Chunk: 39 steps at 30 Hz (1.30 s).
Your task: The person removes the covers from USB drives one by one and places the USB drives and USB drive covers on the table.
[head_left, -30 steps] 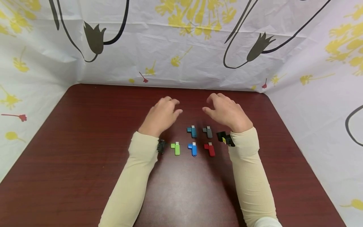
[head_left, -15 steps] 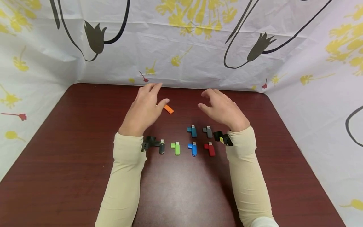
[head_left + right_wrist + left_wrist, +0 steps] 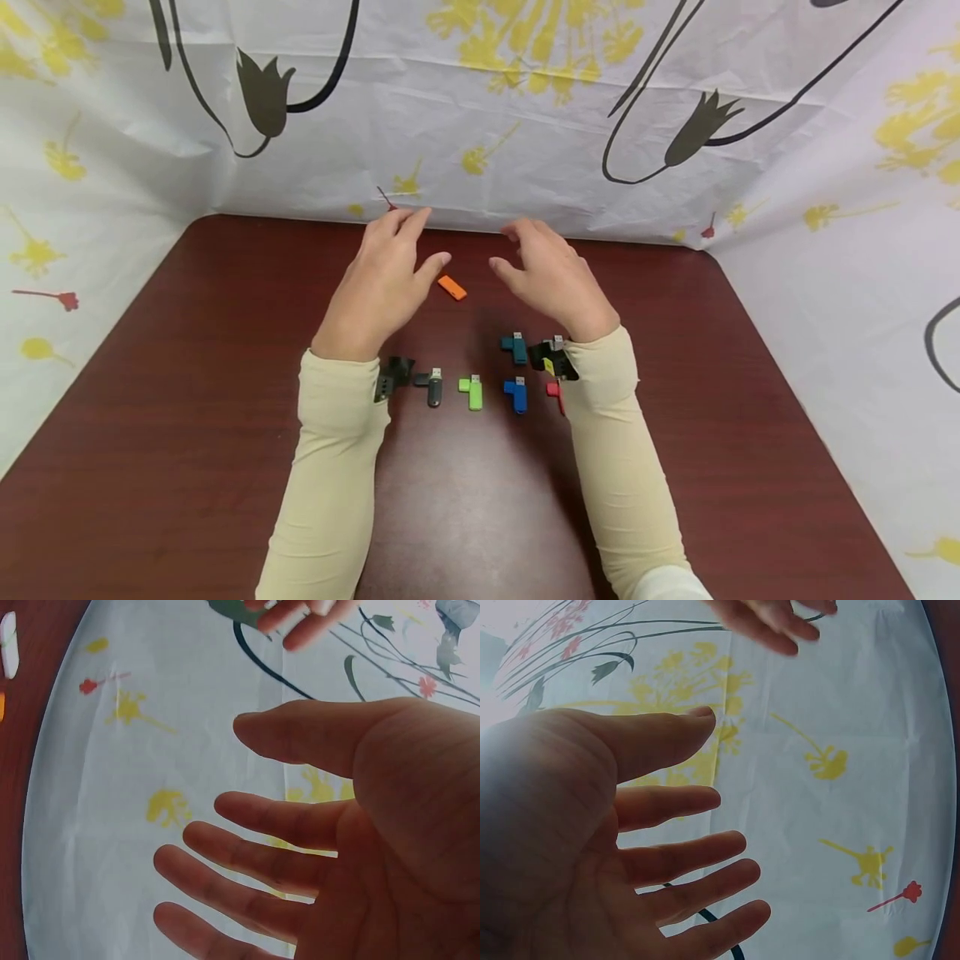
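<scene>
My left hand (image 3: 378, 279) hovers over the far part of the table, fingers spread and relaxed, holding nothing. Opposite it, my right hand (image 3: 555, 275) is also in the air with nothing in it. An orange USB stick (image 3: 452, 287) lies between them, close to the left thumb but untouched. Nearer the forearms, swivel-cap USB sticks lie in rows: black (image 3: 435, 390), a green stick (image 3: 476, 393), a blue stick (image 3: 520, 396) and a teal stick (image 3: 519, 348). The right wrist partly hides a red stick (image 3: 553, 390) and most of a grey one. A small white object (image 3: 9, 645) shows in the right wrist view.
The dark red-brown table (image 3: 225, 350) has a white patterned sheet (image 3: 465, 100) behind it and along both sides. Small black cameras are strapped to the wrists, one (image 3: 393, 377) beside the black stick.
My left hand has moved left and away, uncovering the orange and black sticks. My right hand has shifted left, so its wrist now covers parts of the grey and red sticks.
</scene>
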Motion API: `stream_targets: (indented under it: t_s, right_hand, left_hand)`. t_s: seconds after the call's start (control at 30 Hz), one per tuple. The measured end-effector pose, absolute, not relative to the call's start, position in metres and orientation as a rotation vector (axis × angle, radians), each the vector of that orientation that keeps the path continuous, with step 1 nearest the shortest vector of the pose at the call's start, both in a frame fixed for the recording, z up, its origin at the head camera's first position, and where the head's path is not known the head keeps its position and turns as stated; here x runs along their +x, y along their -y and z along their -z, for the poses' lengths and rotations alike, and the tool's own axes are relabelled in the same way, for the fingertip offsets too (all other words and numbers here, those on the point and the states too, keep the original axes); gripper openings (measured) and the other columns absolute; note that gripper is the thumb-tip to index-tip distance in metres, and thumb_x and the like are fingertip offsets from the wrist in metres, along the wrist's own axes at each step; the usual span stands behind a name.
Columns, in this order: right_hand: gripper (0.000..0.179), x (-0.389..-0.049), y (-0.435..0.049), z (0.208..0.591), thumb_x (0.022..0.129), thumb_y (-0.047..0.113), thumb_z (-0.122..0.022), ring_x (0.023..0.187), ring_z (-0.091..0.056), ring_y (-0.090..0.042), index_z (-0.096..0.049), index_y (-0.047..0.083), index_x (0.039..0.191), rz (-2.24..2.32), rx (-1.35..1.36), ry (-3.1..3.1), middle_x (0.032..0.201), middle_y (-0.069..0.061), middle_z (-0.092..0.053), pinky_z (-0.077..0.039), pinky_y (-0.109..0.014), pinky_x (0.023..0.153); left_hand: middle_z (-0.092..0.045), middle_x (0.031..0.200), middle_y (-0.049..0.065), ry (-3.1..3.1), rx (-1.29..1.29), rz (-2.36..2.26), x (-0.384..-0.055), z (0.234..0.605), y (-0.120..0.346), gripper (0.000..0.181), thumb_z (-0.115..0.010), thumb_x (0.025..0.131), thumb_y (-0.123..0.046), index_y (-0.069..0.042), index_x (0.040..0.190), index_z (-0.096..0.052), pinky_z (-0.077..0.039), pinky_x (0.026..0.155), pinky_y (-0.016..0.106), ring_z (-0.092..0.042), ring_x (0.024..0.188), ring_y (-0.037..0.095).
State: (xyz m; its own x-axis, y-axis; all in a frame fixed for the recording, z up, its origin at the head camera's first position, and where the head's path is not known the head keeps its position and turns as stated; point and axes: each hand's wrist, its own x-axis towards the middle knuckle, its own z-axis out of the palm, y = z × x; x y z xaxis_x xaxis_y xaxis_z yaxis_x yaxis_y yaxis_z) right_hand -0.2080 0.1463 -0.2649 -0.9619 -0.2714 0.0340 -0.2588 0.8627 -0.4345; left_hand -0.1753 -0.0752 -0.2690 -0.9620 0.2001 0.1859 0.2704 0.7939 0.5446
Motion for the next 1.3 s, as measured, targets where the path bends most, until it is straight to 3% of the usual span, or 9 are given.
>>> stream_targets:
  t_s: [0.33,0.53,0.77,1.0,1.17,1.3]
  right_hand:
    - [0.058,-0.221,-0.105,0.273,0.109,0.034,-0.065,0.132,-0.062,-0.028,-0.05,0.008,0.158,0.755,-0.425,-2.984,0.158,-0.011,-0.055,-0.055,-0.054,0.108]
    - [0.058,-0.228,-0.09,0.289,0.109,0.039,-0.064,0.14,-0.058,-0.034,-0.051,0.009,0.158,0.689,-0.392,-2.953,0.161,-0.012,-0.052,-0.048,-0.063,0.115]
    - [0.06,-0.241,-0.086,0.317,0.111,0.036,-0.062,0.14,-0.058,-0.037,-0.048,0.005,0.161,0.515,-0.372,-2.883,0.159,-0.017,-0.052,-0.049,-0.063,0.114]
    - [0.053,-0.252,-0.082,0.341,0.112,0.027,-0.057,0.13,-0.059,-0.032,-0.049,0.006,0.16,0.327,-0.431,-2.741,0.152,-0.017,-0.054,-0.051,-0.055,0.111]
    - [0.044,-0.257,-0.083,0.352,0.113,0.022,-0.055,0.131,-0.059,-0.03,-0.058,-0.001,0.151,0.298,-0.504,-2.676,0.154,-0.018,-0.056,-0.049,-0.047,0.113]
    - [0.044,-0.26,-0.086,0.355,0.113,0.022,-0.054,0.135,-0.06,-0.031,-0.057,0.0,0.152,0.301,-0.5,-2.637,0.154,-0.018,-0.057,-0.048,-0.047,0.116]
  left_hand:
    - [-0.039,0.168,0.019,2.837,-0.407,0.896,-0.173,0.267,0.077,0.067,-0.064,0.111,-0.031,-0.004,0.167,-0.039,-0.04,0.127,0.05,-0.031,0.16,0.038]
    - [-0.039,0.168,0.019,2.834,-0.41,0.908,-0.172,0.266,0.078,0.066,-0.064,0.111,-0.031,-0.005,0.167,-0.039,-0.04,0.127,0.051,-0.03,0.161,0.037]
    - [-0.039,0.169,0.018,2.838,-0.42,0.921,-0.173,0.266,0.077,0.066,-0.063,0.111,-0.031,-0.006,0.167,-0.039,-0.04,0.126,0.05,-0.03,0.16,0.036]
    - [-0.039,0.169,0.017,2.851,-0.422,0.912,-0.173,0.268,0.075,0.064,-0.063,0.111,-0.031,-0.006,0.166,-0.041,-0.04,0.127,0.051,-0.032,0.16,0.036]
    - [-0.039,0.169,0.017,2.86,-0.425,0.91,-0.173,0.269,0.074,0.064,-0.063,0.111,-0.032,-0.005,0.166,-0.041,-0.038,0.128,0.051,-0.031,0.16,0.037]
    - [-0.04,0.169,0.017,2.871,-0.424,0.911,-0.174,0.268,0.075,0.063,-0.062,0.112,-0.032,-0.005,0.165,-0.042,-0.037,0.128,0.052,-0.031,0.16,0.038]
